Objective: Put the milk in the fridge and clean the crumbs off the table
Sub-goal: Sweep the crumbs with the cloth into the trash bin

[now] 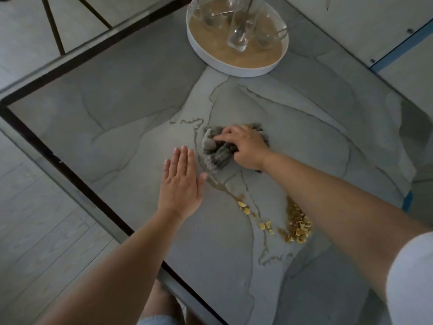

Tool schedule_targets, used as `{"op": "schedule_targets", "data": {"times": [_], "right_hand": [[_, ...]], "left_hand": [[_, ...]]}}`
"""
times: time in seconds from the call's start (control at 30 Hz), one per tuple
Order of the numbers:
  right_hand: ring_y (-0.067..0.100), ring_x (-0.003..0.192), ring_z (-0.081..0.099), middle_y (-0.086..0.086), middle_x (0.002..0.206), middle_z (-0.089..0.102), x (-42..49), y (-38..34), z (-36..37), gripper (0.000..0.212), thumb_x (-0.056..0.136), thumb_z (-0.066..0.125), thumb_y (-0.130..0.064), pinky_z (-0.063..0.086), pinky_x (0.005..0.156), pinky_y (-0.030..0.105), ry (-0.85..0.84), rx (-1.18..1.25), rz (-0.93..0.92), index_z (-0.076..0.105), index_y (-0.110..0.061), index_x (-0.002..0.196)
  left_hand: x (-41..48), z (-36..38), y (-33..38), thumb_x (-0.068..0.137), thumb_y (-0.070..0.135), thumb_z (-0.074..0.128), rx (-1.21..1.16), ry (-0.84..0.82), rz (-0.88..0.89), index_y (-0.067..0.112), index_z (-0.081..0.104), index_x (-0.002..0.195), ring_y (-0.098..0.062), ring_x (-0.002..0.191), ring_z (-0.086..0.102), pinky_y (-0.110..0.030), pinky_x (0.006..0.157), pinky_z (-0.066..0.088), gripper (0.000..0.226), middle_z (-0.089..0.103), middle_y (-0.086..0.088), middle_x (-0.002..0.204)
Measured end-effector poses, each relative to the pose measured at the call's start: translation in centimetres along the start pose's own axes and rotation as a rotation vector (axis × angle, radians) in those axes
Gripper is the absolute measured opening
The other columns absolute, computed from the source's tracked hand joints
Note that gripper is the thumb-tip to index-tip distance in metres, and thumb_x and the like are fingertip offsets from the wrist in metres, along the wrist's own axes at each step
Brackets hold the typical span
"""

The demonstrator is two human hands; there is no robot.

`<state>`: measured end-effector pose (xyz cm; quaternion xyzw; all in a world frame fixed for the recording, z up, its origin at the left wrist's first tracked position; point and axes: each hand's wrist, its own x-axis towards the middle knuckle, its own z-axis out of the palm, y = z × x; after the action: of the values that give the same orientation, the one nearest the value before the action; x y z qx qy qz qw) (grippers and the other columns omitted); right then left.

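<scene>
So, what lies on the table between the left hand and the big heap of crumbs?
In the head view, a loose trail of yellow crumb pieces lies between the left hand and the heap; otherwise the tabletop there is bare.

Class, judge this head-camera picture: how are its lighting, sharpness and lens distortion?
Head view: dim, soft light, with a paler sheen down the middle of the table; the wide lens bows its edges; the glasses on the tray blur, while the crumbs and cloth look clearer.

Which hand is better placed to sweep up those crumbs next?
Right. The right hand grips the grey cloth, and the crumbs lie nearer the person, beside its forearm. The left hand is flat and holds nothing.
</scene>
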<state>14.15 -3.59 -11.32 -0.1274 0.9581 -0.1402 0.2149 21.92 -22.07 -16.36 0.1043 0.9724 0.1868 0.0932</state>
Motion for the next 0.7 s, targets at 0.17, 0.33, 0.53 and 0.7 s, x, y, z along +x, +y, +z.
{"op": "schedule_targets", "data": {"times": [0.17, 0.33, 0.53, 0.7], "right_hand": [[0.023, 0.128, 0.033, -0.002, 0.134, 0.048, -4.8, -0.3, 1.4, 0.064, 0.069, 0.055, -0.001, 0.017, 0.107, 0.037, -0.181, -0.106, -0.223, 0.056, -0.03, 0.127], [0.024, 0.127, 0.037, 0.0, 0.131, 0.051, -8.7, 1.5, 1.6, 0.057, 0.071, 0.056, 0.001, 0.012, 0.11, 0.038, -0.281, -0.157, -0.317, 0.062, -0.029, 0.12], [0.02, 0.128, 0.034, -0.005, 0.13, 0.05, -11.8, 3.1, 0.5, 0.053, 0.078, 0.053, -0.001, 0.007, 0.115, 0.041, -0.385, -0.271, -0.289, 0.063, -0.034, 0.118], [0.029, 0.113, 0.05, 0.0, 0.114, 0.063, -11.9, 4.4, 0.4, 0.057, 0.059, 0.045, -0.004, 0.026, 0.104, 0.045, -0.085, -0.044, -0.15, 0.072, -0.028, 0.104]], "left_hand": [[0.0, -0.2, -0.1, 0.081, 0.065, -0.018, -0.049, 0.017, 0.01, 0.005, 0.022, 0.147, -0.028, 0.145, 0.011, -0.036, 0.115, 0.0, 0.098, 0.019, -0.014, 0.155], [0.2, -0.3, 0.0, 0.084, 0.056, -0.003, 0.008, -0.011, 0.0, 0.012, 0.022, 0.148, -0.026, 0.146, 0.005, -0.036, 0.116, -0.003, 0.081, 0.014, -0.011, 0.157], [0.0, -0.5, 0.3, 0.087, 0.058, 0.001, 0.09, -0.061, 0.008, 0.021, 0.018, 0.149, -0.028, 0.146, -0.003, -0.038, 0.116, -0.006, 0.074, 0.005, -0.012, 0.158], [0.1, -0.4, 0.7, 0.097, 0.047, 0.022, 0.156, -0.12, 0.003, 0.021, 0.008, 0.15, -0.031, 0.145, -0.009, -0.044, 0.116, -0.005, 0.061, -0.002, -0.007, 0.159]]}}
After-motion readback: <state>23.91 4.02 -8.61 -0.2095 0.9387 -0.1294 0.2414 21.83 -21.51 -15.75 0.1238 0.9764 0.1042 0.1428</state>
